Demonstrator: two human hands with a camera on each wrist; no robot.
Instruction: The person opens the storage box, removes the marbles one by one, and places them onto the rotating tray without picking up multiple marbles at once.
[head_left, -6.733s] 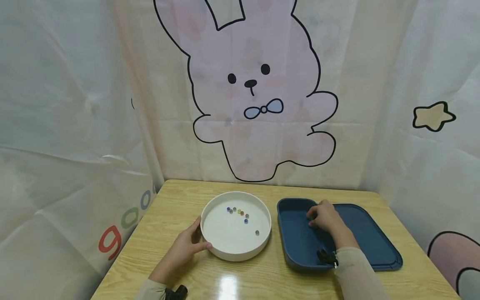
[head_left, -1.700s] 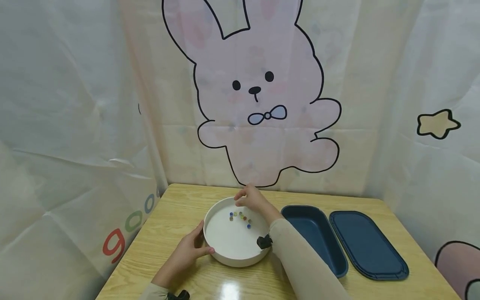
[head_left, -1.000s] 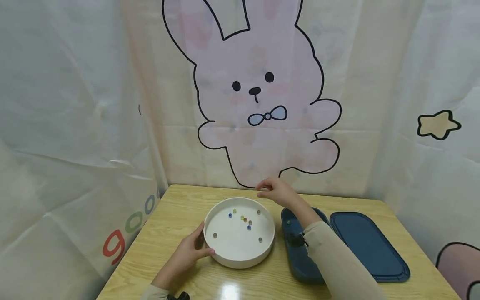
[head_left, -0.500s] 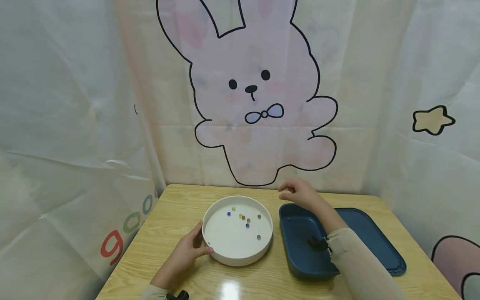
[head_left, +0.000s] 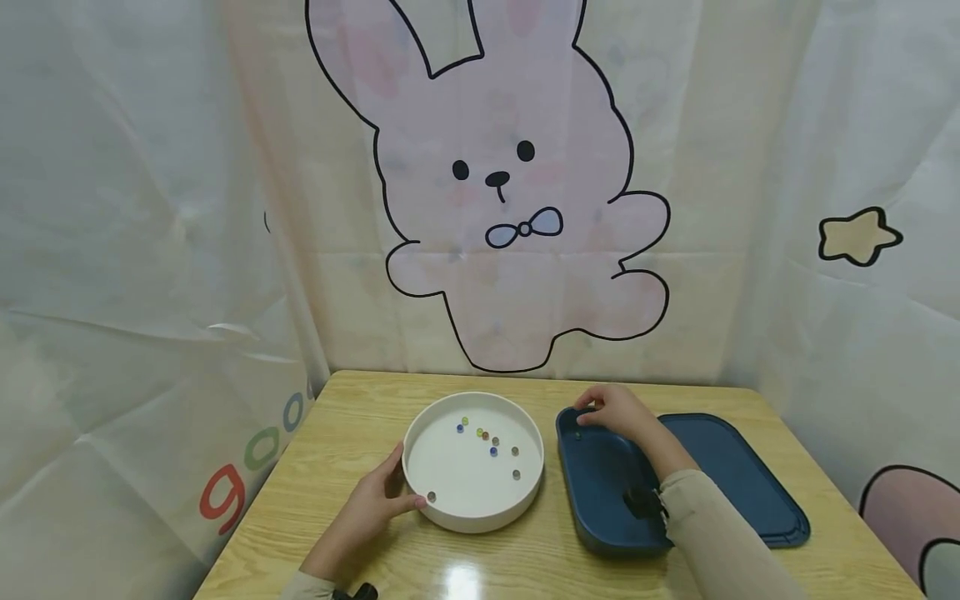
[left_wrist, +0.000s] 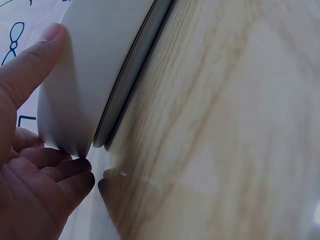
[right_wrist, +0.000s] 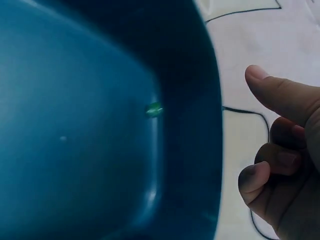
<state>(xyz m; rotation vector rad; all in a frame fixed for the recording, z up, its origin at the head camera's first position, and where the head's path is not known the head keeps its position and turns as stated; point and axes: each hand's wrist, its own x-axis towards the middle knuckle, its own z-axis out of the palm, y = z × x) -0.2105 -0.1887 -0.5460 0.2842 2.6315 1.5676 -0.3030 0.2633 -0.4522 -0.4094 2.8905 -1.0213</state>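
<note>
My left hand [head_left: 372, 502] grips the side of a round white dish [head_left: 468, 483], its thumb at the near-left rim and its fingers against the outer wall. Several small glass marbles lie in the dish, among them a blue marble [head_left: 493, 452] and a grey one [head_left: 431, 497] near the left thumb. At the right, my right hand [head_left: 618, 414] hovers over the far end of a deep blue box [head_left: 600, 475], thumb and fingers apart with nothing between them. A green marble [right_wrist: 154, 109] sits on the box floor by its far wall, just below those fingers.
A flat blue lid [head_left: 738, 475] lies on the wooden table [head_left: 360, 417] to the right of the box, partly behind the right forearm. A cloth with a rabbit print [head_left: 502, 275] hangs behind the table.
My right hand has moved from above the white dish rightward and down to the blue box. Marbles in the dish have rolled and spread. My left hand keeps its hold on the dish.
</note>
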